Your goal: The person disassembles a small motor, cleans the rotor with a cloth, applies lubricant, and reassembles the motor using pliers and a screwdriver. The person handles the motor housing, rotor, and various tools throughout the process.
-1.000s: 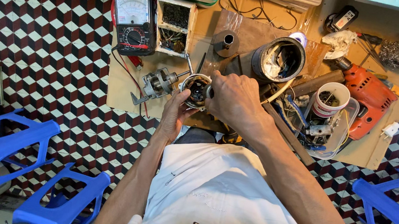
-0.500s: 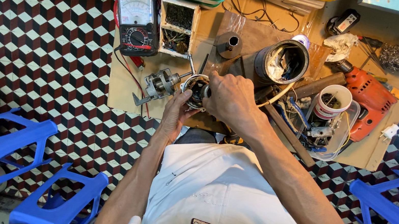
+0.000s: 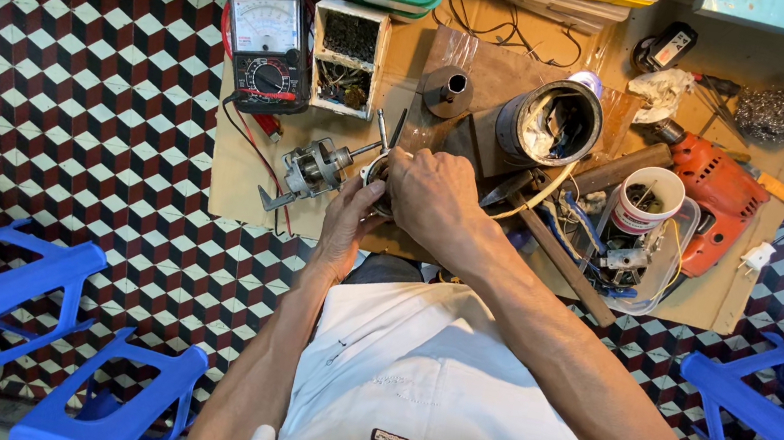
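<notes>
Both hands clamped on small round motor part (image 3: 378, 173) at board centre: left hand (image 3: 350, 220) cradles from 7 o'clock, right hand (image 3: 431, 195) covers top. Fitting step, apparently; next move needs steady grip. Motor (image 3: 313, 167) lies at 9 o'clock.

Matt wooden board (image 3: 246, 181), glossy orange plastic drill (image 3: 719, 192), bare-metal motor (image 3: 313, 167).

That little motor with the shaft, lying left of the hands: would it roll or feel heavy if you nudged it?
The motor looks all metal, so probably heavy for its size. Its rounded body might roll, though the bracket and shaft sticking out would likely stop it. It seems stiff, not fragile.
</notes>
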